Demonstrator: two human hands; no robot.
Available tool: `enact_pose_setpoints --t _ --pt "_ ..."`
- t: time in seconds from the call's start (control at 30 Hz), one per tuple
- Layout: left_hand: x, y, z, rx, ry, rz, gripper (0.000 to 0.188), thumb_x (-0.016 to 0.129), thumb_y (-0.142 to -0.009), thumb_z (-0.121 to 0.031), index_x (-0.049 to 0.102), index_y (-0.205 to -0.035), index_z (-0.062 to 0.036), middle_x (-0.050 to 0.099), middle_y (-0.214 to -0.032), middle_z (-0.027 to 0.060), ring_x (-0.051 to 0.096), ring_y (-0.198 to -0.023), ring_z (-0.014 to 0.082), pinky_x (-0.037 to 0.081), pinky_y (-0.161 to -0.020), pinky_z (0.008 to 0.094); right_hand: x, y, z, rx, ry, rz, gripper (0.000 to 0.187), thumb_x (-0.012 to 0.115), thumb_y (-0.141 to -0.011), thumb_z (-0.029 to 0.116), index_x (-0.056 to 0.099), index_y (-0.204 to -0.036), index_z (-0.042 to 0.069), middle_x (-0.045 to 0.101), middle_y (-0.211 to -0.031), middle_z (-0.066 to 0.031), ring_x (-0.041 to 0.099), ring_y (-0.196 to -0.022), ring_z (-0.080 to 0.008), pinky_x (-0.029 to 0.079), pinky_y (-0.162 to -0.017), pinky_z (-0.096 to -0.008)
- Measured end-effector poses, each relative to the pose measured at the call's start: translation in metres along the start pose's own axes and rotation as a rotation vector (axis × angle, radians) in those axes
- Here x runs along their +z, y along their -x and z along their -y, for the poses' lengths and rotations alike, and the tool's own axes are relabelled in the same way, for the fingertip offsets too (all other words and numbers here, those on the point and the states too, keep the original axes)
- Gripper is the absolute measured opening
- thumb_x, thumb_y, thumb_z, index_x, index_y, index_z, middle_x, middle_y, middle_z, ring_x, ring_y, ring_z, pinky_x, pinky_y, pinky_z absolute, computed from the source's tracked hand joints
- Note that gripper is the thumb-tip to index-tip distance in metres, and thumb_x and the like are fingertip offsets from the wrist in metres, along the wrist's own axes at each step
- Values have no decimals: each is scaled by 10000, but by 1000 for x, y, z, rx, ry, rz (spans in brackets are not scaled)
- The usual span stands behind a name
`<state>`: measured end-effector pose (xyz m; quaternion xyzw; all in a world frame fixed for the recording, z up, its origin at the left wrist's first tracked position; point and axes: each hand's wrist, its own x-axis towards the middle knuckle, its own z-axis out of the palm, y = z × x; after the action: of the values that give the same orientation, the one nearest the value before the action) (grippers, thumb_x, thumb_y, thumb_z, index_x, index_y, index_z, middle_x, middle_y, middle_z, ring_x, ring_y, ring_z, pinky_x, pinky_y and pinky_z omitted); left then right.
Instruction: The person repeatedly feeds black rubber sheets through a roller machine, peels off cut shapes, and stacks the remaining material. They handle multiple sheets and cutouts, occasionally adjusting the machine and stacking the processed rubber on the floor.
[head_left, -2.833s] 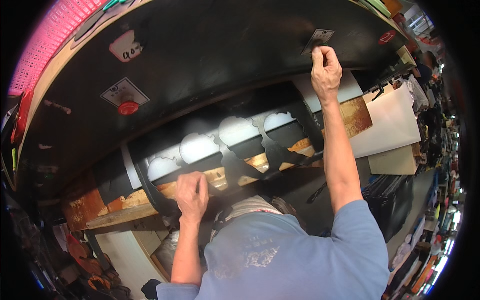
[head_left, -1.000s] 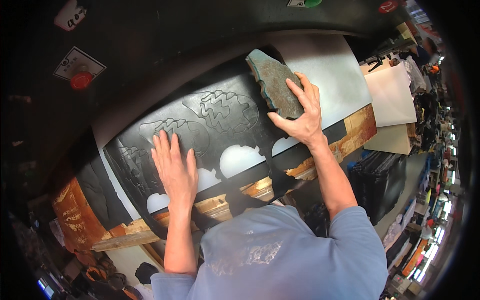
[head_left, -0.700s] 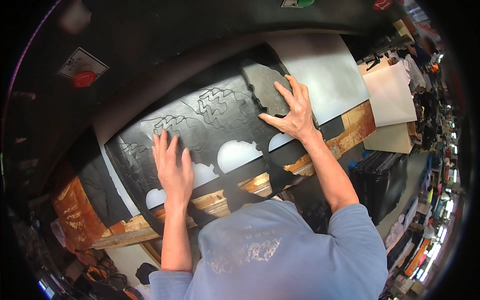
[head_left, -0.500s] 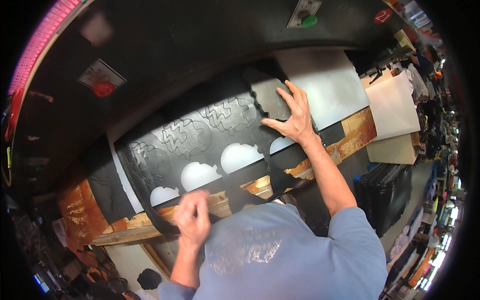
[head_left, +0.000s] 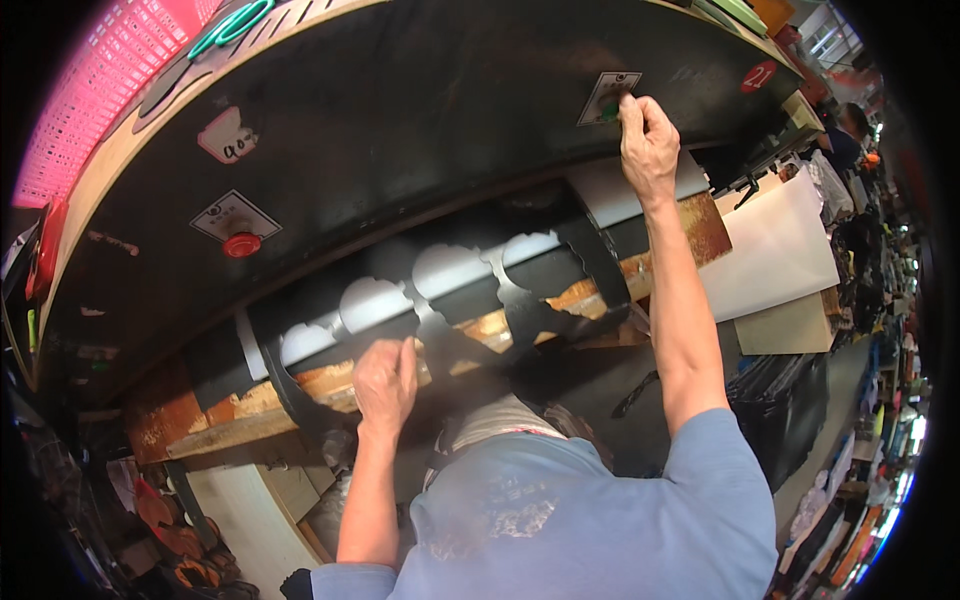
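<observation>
My right hand (head_left: 650, 150) is raised to the black panel (head_left: 420, 110), its fingers curled in against a green button (head_left: 610, 112) and partly hiding it. My left hand (head_left: 384, 385) is closed in front of the wooden bed's near edge; whatever its curled fingers hold, if anything, is hidden. A black sheet (head_left: 512, 300) with rounded, ragged-edged cutouts lies on the bed and droops over that edge. White surface (head_left: 443, 272) shows through the cutouts. The sheet's far part is hidden under the panel.
A red button (head_left: 242, 244) sits at the panel's left. Above it are a pink basket (head_left: 110, 90) and green-handled scissors (head_left: 230, 25). The worn wooden bed (head_left: 235, 420) runs below the panel. White sheets (head_left: 775, 255) and a black plastic bag (head_left: 785, 400) are at the right.
My right hand has left the black sheet and gone up to the green button, its spread fingers now curled. The panel now covers the outlined shapes on the sheet. My left hand stays closed, slightly higher.
</observation>
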<state>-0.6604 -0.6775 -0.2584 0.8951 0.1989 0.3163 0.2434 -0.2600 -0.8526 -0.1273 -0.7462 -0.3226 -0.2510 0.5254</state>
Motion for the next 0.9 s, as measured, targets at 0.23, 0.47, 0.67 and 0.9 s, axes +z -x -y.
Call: enact_pose_setpoints --t 0.23,0.47,0.67,0.9 --pt "8 -10 2 33 -65 -35 226 767 -962 -143 668 -806 -13 670 -780 156 663 -727 371 522 -676 467 -40 143 -9 218 47 -5 360 692 -1046 158 560 -759 -15 580 -718 -100 543 -653 -158 459 -629 -377" --pt "1 -29 -2 9 -66 -2 263 772 -953 -160 655 -768 -16 660 -754 153 657 -727 359 520 -680 458 -7 174 -31 -18 195 110 310 774 -931 91 570 -704 39 535 -677 -113 558 -629 -317 445 -597 -446" --pt "5 -24 -1 27 -105 -27 299 760 -950 -180 627 -733 -23 630 -738 145 631 -745 352 498 -700 464 -10 173 -36 76 131 205 292 770 -946 105 587 -731 35 535 -685 -102 528 -611 -289 424 -584 -425" --pt "9 -4 -7 10 -72 -71 297 763 -930 -138 606 -705 -25 615 -724 164 606 -734 381 481 -708 494 -21 183 -35 123 150 292 337 760 -975 174 582 -746 2 493 -679 -123 485 -593 -261 411 -585 -405"
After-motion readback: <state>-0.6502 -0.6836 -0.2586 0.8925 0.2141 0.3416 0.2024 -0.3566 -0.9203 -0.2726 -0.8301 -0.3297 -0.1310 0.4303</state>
